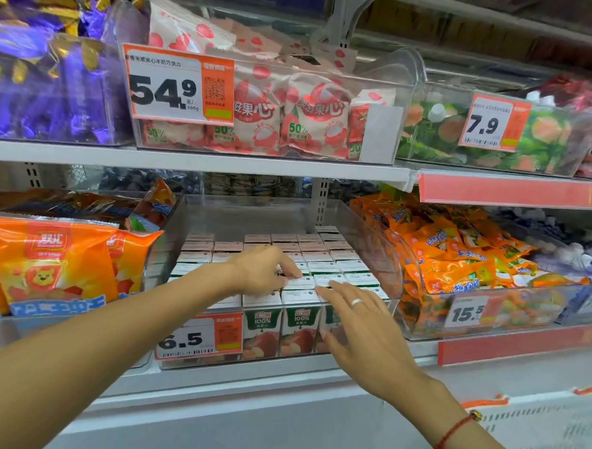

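Right hand, left hand over "100%" juice cartons, "6.5" price tag

Single head-worn wide-angle view, set at arm's reach from a shop shelving unit, facing it nearly head-on and tilted slightly downward. The clear bin of juice cartons lies at centre frame. The upper shelf edge crosses above the middle, while the left hand and right hand enter from the lower corners.
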The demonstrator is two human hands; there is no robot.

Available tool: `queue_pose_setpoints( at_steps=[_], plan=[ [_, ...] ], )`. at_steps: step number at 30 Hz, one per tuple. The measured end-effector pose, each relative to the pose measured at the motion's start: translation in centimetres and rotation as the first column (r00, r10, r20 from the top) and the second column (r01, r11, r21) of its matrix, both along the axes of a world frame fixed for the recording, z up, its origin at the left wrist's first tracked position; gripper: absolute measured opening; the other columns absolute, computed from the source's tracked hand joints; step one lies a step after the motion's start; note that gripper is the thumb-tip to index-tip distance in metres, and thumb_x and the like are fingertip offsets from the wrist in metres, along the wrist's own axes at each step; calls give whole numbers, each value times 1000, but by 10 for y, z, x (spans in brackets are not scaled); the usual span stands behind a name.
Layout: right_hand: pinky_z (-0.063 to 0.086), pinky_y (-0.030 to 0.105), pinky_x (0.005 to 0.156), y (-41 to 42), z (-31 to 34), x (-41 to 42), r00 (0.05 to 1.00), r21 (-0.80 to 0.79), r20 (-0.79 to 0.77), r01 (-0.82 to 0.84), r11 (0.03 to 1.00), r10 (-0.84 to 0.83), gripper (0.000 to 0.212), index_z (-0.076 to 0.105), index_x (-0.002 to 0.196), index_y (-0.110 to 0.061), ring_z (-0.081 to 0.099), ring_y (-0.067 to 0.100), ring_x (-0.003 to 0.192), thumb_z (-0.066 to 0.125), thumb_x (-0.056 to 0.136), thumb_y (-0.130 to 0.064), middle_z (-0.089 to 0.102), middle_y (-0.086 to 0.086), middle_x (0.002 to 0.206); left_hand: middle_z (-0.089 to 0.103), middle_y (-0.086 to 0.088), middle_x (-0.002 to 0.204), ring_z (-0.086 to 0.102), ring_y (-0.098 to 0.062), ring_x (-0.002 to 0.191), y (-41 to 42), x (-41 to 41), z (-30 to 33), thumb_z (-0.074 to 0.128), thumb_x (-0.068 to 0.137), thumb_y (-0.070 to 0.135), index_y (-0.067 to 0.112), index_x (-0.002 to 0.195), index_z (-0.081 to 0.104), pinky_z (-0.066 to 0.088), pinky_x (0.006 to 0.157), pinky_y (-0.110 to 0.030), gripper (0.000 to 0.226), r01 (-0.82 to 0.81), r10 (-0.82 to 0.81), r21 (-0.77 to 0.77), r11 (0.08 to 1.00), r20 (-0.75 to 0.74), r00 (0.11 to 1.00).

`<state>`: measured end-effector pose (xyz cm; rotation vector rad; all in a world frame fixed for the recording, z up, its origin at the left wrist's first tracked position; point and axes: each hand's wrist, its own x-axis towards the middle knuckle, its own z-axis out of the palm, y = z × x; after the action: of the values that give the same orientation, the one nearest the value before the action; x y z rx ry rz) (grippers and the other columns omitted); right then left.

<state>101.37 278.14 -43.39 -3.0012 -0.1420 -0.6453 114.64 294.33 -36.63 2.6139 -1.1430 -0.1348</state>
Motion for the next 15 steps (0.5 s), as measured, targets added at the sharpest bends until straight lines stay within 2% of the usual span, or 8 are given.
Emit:
queue_pose_setpoints(
  at_steps=[4,8,12,15],
  plan=[
    [12,26,117,-1,-1,1,1000,1,3,-4,1000,4,59,25,150,-33,21,12,143,50,96,-36,28,-9,156,63,-3,130,57,-13,108,0,8,10,56,97,17,14,125,65,44,97,-26,30,21,-20,8,1000,-88,996],
    [11,26,117,-3,-3,1,1000,-3,3,-10,1000,10,60,21,150,-38,19,11,143,49,97,-39,26,-10,156,63,2,124,57,-18,110,-5,19,12,58,96,30,25,122,66,46,94,-34,28,-101,101,-39,994,8,995],
    [13,29,117,-2,-2,1,1000,13,-5,-13,1000,13,60,24,148,-42,20,14,144,52,95,-37,28,-8,156,62,2,121,55,-17,99,-14,24,8,58,94,40,22,125,61,46,84,-31,35,-99,93,108,989,62,994],
    [12,28,117,-2,-3,2,1000,27,-7,-12,1000,12,60,24,148,-43,18,13,144,51,95,-38,26,-9,156,63,-1,121,58,-21,105,-19,26,13,59,94,42,17,125,60,49,89,-35,40,-95,80,177,980,88,993]
  ],
)
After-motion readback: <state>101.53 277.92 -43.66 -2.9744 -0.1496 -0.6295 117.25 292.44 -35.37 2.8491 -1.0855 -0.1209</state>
